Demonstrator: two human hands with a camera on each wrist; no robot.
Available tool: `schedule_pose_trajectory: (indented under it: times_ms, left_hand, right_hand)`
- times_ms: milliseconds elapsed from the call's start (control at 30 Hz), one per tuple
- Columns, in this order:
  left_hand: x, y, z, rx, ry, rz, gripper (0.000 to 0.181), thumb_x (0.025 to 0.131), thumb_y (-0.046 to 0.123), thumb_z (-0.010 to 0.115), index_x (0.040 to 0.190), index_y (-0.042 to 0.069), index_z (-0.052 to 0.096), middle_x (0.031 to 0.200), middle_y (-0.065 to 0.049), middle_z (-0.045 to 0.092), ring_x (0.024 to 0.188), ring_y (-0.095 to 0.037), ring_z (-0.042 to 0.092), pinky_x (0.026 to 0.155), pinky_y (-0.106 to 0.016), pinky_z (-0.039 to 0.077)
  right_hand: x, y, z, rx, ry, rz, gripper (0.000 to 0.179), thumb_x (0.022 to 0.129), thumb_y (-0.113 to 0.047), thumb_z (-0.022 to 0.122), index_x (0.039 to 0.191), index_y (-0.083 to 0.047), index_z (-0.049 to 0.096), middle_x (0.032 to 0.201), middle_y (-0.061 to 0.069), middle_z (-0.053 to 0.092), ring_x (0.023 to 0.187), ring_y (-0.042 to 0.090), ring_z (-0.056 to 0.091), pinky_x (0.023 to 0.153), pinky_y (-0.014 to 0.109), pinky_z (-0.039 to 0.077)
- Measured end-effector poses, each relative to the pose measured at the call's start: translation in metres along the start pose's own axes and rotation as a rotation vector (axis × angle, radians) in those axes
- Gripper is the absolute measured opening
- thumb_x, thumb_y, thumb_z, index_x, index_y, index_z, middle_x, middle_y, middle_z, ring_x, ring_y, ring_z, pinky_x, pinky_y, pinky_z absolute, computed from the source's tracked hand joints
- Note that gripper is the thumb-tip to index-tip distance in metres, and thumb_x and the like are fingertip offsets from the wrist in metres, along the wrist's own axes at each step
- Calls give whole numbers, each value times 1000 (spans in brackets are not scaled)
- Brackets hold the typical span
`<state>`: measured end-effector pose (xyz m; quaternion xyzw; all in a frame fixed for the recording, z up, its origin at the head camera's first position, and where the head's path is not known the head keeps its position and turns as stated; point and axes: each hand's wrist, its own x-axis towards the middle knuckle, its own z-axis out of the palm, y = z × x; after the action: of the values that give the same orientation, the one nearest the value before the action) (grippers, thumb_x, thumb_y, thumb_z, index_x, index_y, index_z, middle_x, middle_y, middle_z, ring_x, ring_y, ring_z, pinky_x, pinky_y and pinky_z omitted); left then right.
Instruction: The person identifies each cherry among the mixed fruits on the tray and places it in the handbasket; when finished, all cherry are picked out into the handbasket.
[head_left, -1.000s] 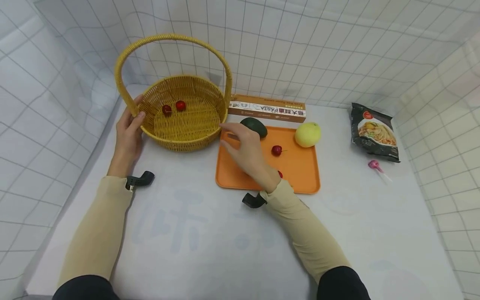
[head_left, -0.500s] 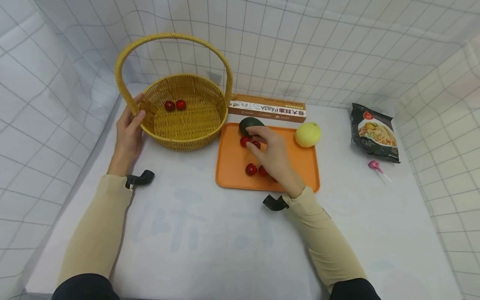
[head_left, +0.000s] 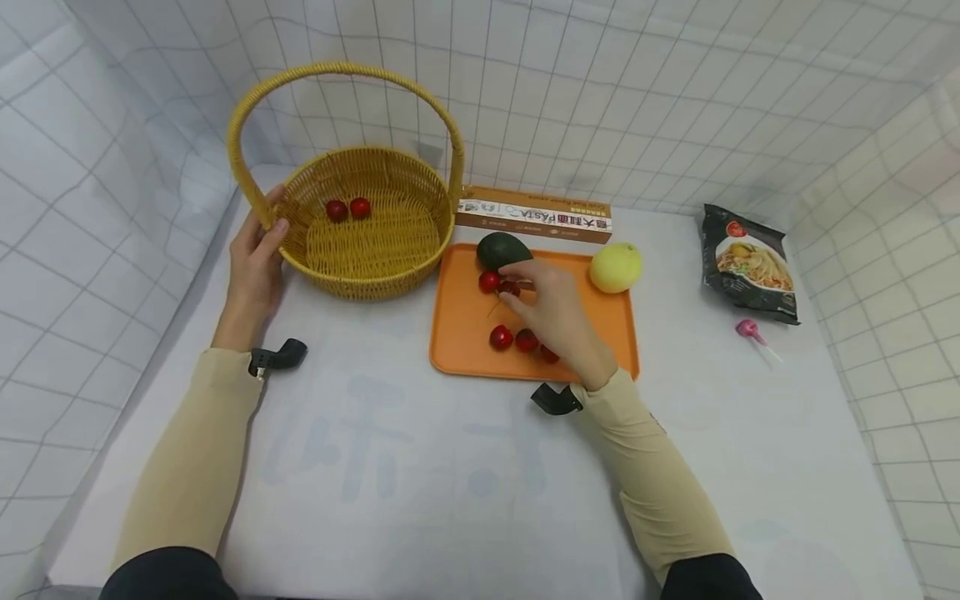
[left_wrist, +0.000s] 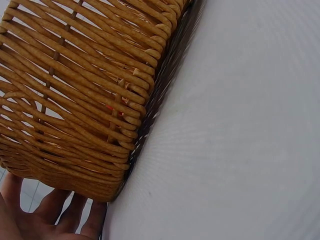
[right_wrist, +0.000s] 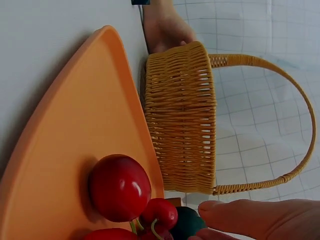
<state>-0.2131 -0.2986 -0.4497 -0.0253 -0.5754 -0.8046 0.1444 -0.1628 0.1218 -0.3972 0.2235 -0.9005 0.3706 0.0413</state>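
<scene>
My left hand (head_left: 255, 257) grips the left side of the yellow wicker basket (head_left: 375, 287), thumb over the rim and fingers on the outer wall. Two cherries (head_left: 360, 208) lie inside the basket. Over the orange tray (head_left: 457, 354), my right hand (head_left: 558, 308) has thumb and fingers bent to either side of a dark cherry (head_left: 509, 288). The right wrist view shows a gap between the thumb (right_wrist: 250, 215) and the cherries beside it. Another cherry (head_left: 489, 281) sits close by, against the dark green avocado (head_left: 501, 250). Several more cherries (head_left: 501, 337) lie nearer the tray's front, partly under the hand.
A yellow-green round fruit (head_left: 616, 267) stands at the tray's right back corner. Behind the tray lies a brown pasta box (head_left: 536, 217). Farther right are a black noodle packet (head_left: 750, 265) and a pink lollipop (head_left: 748, 328). White gridded cloth (head_left: 600, 108) hangs around the table.
My right hand has come from beside the basket's rim back over the tray, to the cherries by the avocado, shifting only slightly in the last half second. The left hand keeps its grip.
</scene>
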Motion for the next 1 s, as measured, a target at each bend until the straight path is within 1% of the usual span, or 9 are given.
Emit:
schedule_pose_trajectory:
  times_ms: [167,300,433,533,700,867,1000]
  left_hand:
    - [0,-1,-1,3,-4,2,50,105,8,60,154,12,54,161,-12,46,147,-26,40,118,-30,35]
    - [1,-1,-2,8,-12,2,50,106,7,59,155,12,54,161,-12,45,148,-26,39,119,-31,34]
    - [1,0,-2,12,-18,-5,50,106,9,60,155,13,53,162,-11,44,149,-26,38,120,-31,33]
    - [2,0,-1,13,-13,-1,50,105,9,61,155,14,54,162,-11,45,149,-26,38,119,-31,34]
    - [2,-1,-1,21,-15,11,49,105,8,60,154,14,55,161,-11,46,148,-26,39,117,-30,35]
    - [3,-2,-2,22,-18,14,49,105,7,59,154,14,55,160,-12,47,147,-26,41,116,-30,36]
    - [3,-3,-2,17,-19,7,50,105,9,60,155,14,54,161,-11,46,147,-26,40,117,-31,36]
  right_hand:
    - [1,3,1,-82,-68,65,31,94,-9,80,123,0,74,121,17,74,112,34,69,99,44,57]
    - [1,5,3,-132,-107,85,32,94,-10,80,124,-1,74,123,16,74,110,32,67,98,44,55]
    - [0,7,6,-138,-136,71,32,93,-9,80,124,-3,75,115,12,74,98,29,63,86,39,54]
    - [0,6,8,-122,-166,62,29,92,-8,82,120,-4,76,108,10,74,93,26,64,81,36,55]
    - [1,5,12,-95,-214,67,27,91,-6,83,117,-3,77,110,9,76,95,24,70,87,36,60]
    - [0,5,13,-102,-228,59,28,91,-6,83,118,-3,77,113,11,77,100,24,71,93,38,59]
    - [0,3,9,-108,-237,64,30,90,-6,83,119,-2,76,115,12,76,103,27,71,95,39,59]
